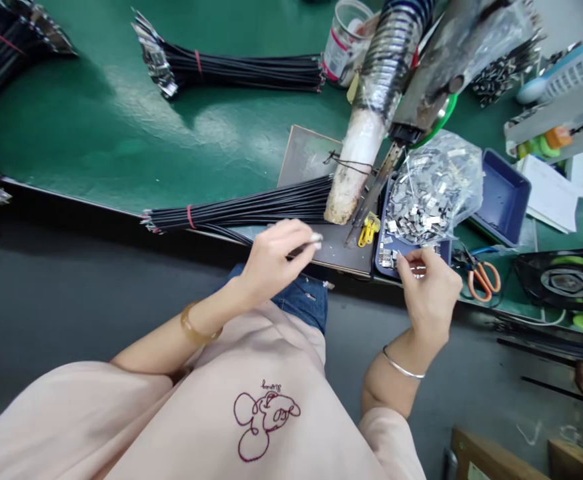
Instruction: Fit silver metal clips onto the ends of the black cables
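My left hand (279,257) is closed in a pinch at the near edge of the bench, with small whitish bits at its fingertips. What it pinches is too small to make out. Behind it lies a bundle of black cables (241,205), tied with a red band, and a few loose cables pass close to the hand. My right hand (429,287) reaches over the blue tray (380,250), thumb and forefinger together on a small metal connector (397,256). More loose connectors lie around those fingertips. A clear plastic bag of metal connectors (431,187) rests in the tray.
A ribbed duct with a white end (349,180) and a metal arm (379,187) hang over a grey board (301,157). Nearby are a yellow cutter (369,230), orange-handled scissors (484,280), a second blue tray (504,197), a fan (566,283) and another cable bundle (246,72).
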Demonstrator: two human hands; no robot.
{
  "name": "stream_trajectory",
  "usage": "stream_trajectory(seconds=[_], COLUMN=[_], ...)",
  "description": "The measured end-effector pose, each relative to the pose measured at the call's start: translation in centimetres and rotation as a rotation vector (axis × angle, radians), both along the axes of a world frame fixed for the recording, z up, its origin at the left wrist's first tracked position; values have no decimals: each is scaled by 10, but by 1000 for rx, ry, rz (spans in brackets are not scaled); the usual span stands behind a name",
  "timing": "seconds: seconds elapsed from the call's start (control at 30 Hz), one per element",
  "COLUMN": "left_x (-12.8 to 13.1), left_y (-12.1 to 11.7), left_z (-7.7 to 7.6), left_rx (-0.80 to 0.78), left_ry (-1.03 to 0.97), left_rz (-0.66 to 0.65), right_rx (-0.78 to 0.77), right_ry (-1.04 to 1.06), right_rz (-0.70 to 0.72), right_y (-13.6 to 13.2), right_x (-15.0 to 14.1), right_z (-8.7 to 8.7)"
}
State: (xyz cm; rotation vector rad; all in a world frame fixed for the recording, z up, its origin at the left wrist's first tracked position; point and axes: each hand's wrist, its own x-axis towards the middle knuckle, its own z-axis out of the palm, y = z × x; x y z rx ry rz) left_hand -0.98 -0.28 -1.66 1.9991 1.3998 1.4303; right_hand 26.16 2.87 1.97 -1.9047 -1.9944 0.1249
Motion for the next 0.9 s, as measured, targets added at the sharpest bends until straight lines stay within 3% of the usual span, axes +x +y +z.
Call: stream_trajectory(seconds=[0.07, 0.17, 0.27, 0.37, 0.5, 0.7, 0.8, 0.9], left_x=[-1, 4, 12, 15, 6, -9, -11, -11], left_y=[17, 35, 39, 34, 23, 7, 7, 12], left_z=[-2, -4, -2, 1, 5, 20, 28, 31], left_rx=[82, 38, -24, -54, -78, -189, -341, -596], left_ry=[259, 547, 647, 654, 486, 118, -18, -225], left_rz=[63, 101, 134, 131, 13, -434, -626, -703], right_rx=[-52, -84, -80, -89, -24, 152, 272, 393], right_ry=[-47, -138, -152, -26, -8, -40, 185, 482], right_rz=[-3, 43, 80, 119, 136, 56, 21, -21], right_y=[10, 20, 28, 35, 38, 32, 14, -15], right_x=[-2, -5, -1, 6, 9, 2, -14, -43], right_z=[-3, -3, -3, -6, -12, -12, -5, 0])
